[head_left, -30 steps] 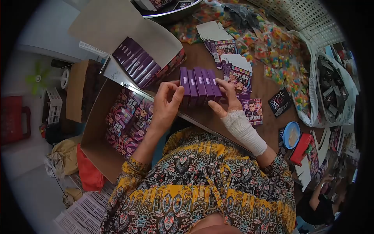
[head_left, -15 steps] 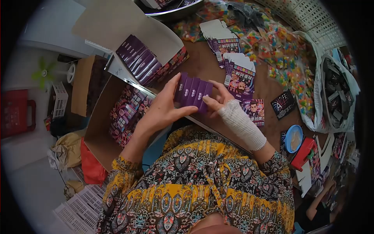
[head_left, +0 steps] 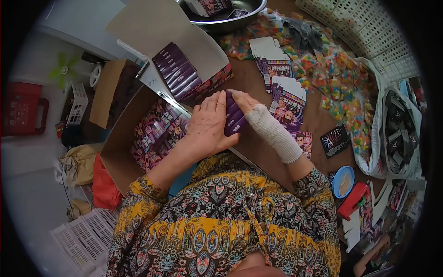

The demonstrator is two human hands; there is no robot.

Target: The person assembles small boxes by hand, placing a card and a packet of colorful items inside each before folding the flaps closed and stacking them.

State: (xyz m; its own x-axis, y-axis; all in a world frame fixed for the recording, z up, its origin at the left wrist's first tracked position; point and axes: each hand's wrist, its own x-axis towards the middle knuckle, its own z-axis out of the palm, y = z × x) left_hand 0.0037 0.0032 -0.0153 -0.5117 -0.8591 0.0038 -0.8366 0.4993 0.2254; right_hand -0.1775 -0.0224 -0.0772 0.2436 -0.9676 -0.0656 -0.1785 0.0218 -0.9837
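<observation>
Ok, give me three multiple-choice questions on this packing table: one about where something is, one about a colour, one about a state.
1. Where does the round metal bowl sit?
A. at the table's far edge
B. on the floor
C. in the person's lap

2. What colour are the small card boxes held in both hands?
A. green
B. purple
C. white

3. How is the right hand's wrist?
A. bare
B. gloved
C. wrapped in a white bandage

Answers: 1 A, it lies at the top of the view, beyond the loose sweets. 2 B, purple faces show between the left hand and the right. 3 C, white gauze covers the wrist.
</observation>
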